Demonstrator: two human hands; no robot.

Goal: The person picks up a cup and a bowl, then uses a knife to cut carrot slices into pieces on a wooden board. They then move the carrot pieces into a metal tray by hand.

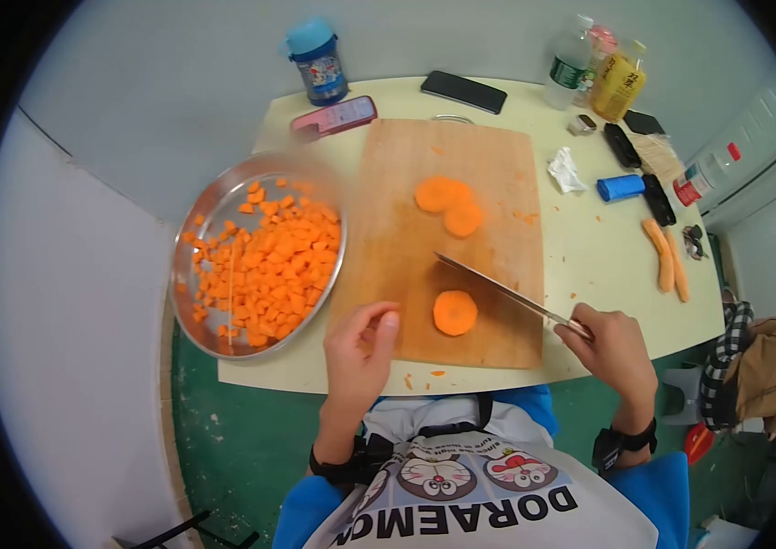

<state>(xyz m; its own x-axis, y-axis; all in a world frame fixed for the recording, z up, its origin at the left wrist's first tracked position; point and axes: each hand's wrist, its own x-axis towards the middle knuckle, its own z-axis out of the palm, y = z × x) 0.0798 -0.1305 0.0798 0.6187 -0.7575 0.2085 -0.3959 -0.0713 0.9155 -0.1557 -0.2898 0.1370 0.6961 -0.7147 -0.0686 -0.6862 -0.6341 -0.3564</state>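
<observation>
Covering the middle of the desk (580, 247), the cutting board (397, 178) neared its front edge; the metal pan (223, 194) jutted past its left edge. The right hand (615, 352) gripped the knife (497, 285); the left hand (360, 348), loosely curled, held nothing visible. Carrot slices (455, 313) lay on the board, either side of the knife.

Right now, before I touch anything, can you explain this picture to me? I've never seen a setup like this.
Of course. There's no machine here: one camera, worn on a person's head, looks forward and down at their own two bare hands. The right hand grips a knife over a wooden cutting board. The left hand is half curled near the board's lower left; I can't see anything in it. One carrot slice lies near the blade, with more slices farther up. Left of the board, a round metal pan holds chopped carrot pieces. Bottles stand at the table's far right.
</observation>
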